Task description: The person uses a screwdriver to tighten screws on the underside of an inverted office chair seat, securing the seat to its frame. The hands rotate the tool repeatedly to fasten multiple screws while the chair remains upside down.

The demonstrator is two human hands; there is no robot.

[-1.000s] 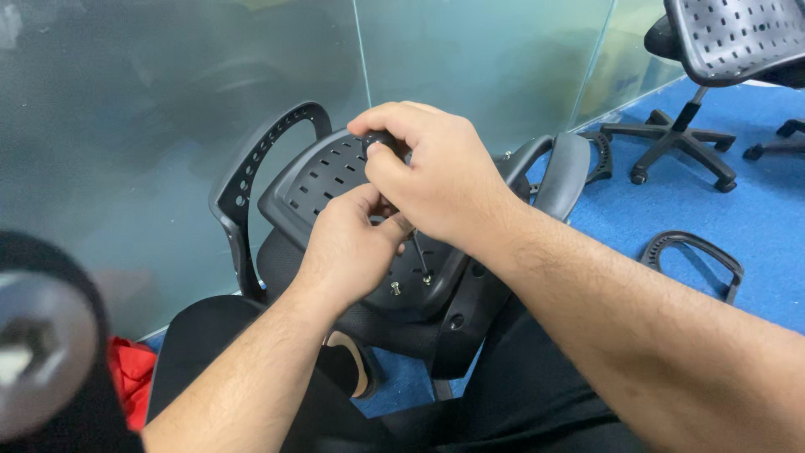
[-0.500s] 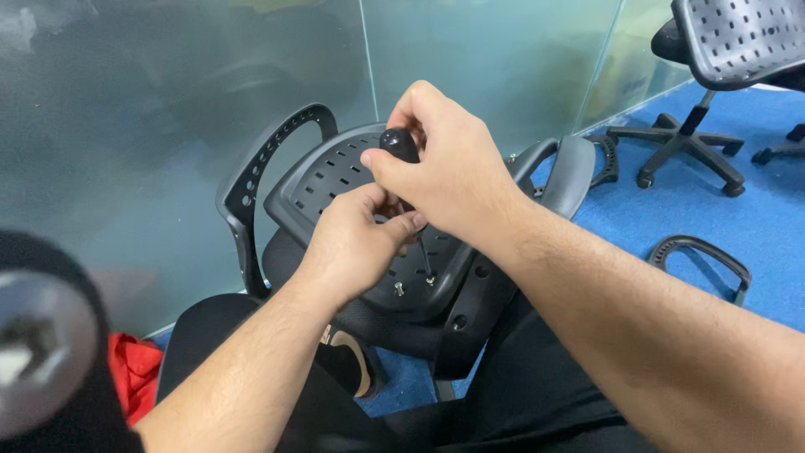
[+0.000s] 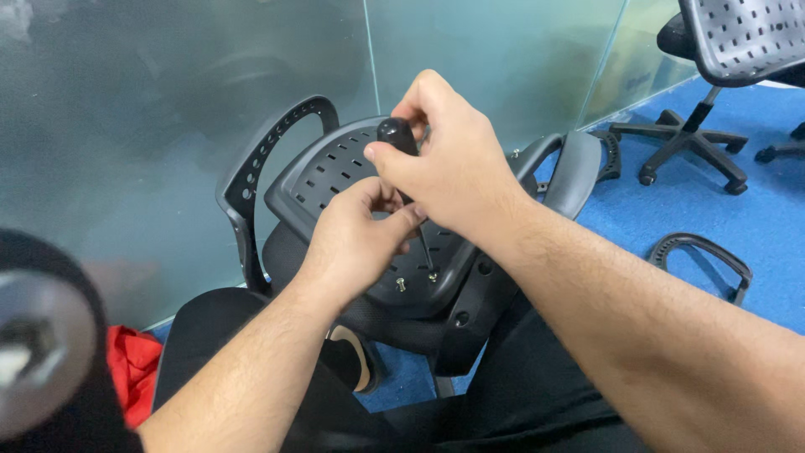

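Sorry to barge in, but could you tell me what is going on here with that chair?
A person sits with a black perforated chair back propped against their lap. Their right hand grips the black handle of a screwdriver, whose shaft runs down to a screw in the plastic; a second screw stands beside it. Their left hand pinches the shaft. A loose armrest lies on the blue carpet.
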